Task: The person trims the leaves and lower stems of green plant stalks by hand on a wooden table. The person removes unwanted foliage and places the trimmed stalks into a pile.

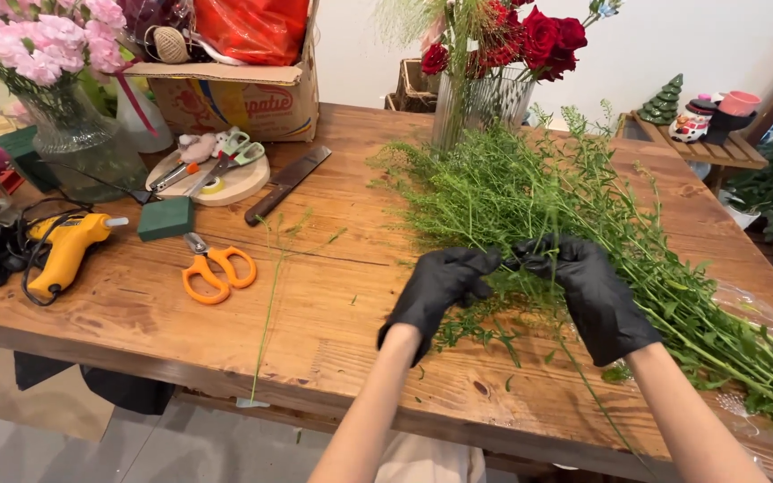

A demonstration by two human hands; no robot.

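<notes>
Left hand, right hand: fingers pinched one green sprig; stem pile beyond lay unsorted; single stem lay leftward on counter.

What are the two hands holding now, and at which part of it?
Both the left hand and the right hand pinch one thin green stem from the greenery bunch, fingers meeting at its middle.

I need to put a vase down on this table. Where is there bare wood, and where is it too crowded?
Bare wood lies between the orange scissors and the left hand, crossed only by one thin stem, and beyond the knife. The greenery crowds the right half; tools crowd the left end.
</notes>
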